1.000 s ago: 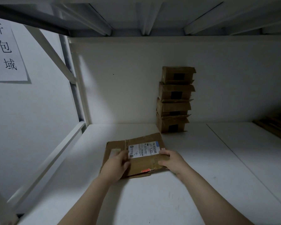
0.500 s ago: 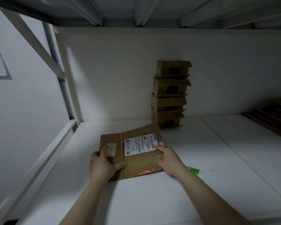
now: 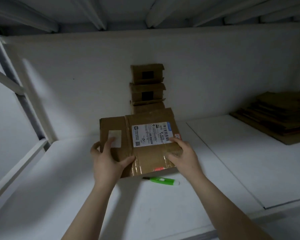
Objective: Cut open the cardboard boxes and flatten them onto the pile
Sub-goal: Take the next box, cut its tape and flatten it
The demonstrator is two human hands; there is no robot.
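Note:
A flattened brown cardboard box [image 3: 145, 158] with a white shipping label is lifted off the white shelf, tilted up toward me. My left hand [image 3: 107, 161] grips its left edge, thumb on the front face. My right hand [image 3: 182, 156] holds its lower right corner. A green utility knife [image 3: 161, 181] lies on the shelf just below the box, untouched. Behind the box a stack of unopened small cardboard boxes [image 3: 147, 84] stands against the back wall, its lower part hidden. A pile of flattened cardboard [image 3: 280, 116] lies at the far right.
The white shelf surface [image 3: 215, 170] has a seam running diagonally on the right. A white metal frame post [image 3: 33, 94] and rail close the left side. A low shelf underside with ribs hangs overhead.
Both hands have lifted the flattened box off the shelf and tilted it up toward me. The green knife beneath it is now fully uncovered. The view has turned right, showing the flat pile.

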